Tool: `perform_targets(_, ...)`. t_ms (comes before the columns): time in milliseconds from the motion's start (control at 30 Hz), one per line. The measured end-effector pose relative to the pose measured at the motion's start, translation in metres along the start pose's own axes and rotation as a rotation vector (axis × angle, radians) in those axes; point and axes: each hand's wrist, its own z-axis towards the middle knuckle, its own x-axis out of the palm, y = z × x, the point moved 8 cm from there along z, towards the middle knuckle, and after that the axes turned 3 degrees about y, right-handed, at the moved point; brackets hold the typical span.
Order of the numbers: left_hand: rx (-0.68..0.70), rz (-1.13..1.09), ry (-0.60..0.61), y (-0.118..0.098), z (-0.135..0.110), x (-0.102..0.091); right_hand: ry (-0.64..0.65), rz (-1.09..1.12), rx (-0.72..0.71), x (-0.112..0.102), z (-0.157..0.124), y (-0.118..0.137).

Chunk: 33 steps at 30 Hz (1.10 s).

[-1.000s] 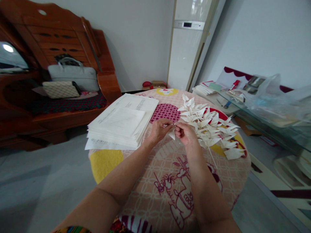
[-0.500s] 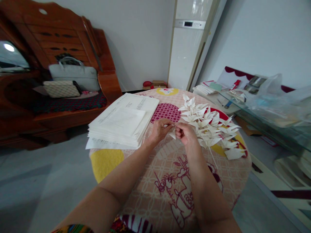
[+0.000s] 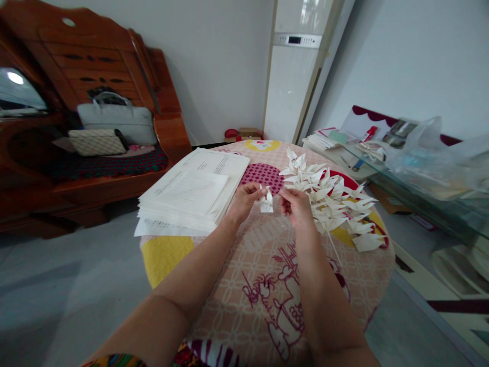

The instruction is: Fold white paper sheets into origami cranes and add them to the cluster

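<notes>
Paper stack (image 3: pixel 191 193) blocking left, folded papers (image 3: pixel 331 196) crowding right, tablecloth (image 3: pixel 252 280) passable between 2 forearms (image 3: pixel 193 293)

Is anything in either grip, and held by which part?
The left grip pinches a small folded white paper near its upper left edge. The right grip is apart from it; whether it holds anything cannot be told.

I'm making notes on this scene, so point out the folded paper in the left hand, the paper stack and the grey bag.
Folded paper (image 3: pixel 266 207): head view, on its lower flap.
Paper stack (image 3: pixel 181 218): head view, on its layered near side.
Grey bag (image 3: pixel 118 117): head view, on its front panel.
</notes>
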Motion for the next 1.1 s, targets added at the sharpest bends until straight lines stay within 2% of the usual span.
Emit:
perform_targets(100, -0.054, -0.065, 0.043, 0.004, 0.001, 0.001, -0.017, -0.114, -0.051, 0.000, 0.001, 0.001)
perform_targets(200, -0.065, -0.094, 0.045, 0.006, 0.003, -0.001, 0.001, -0.193, -0.031, 0.000, 0.002, -0.002)
perform_targets(433, 0.028, -0.023, -0.145, 0.003, 0.007, -0.024, 0.121, -0.274, 0.019, 0.005, 0.003, -0.011)
perform_targets(533, 0.052, 0.000, -0.150, 0.000, 0.007, -0.026, 0.139, -0.296, 0.051, 0.008, 0.004, -0.018)
perform_targets(733, 0.017, -0.016, -0.044, 0.000, 0.006, -0.016, 0.233, -0.169, 0.150, 0.015, 0.001, -0.028)
perform_targets(933, -0.003, -0.055, -0.062, -0.002, 0.004, -0.015, 0.298, -0.014, 0.192, 0.016, -0.001, -0.030)
perform_targets(1100, -0.046, -0.159, -0.070, 0.004, 0.005, -0.017, 0.410, 0.086, 0.234, 0.025, -0.004, -0.035)
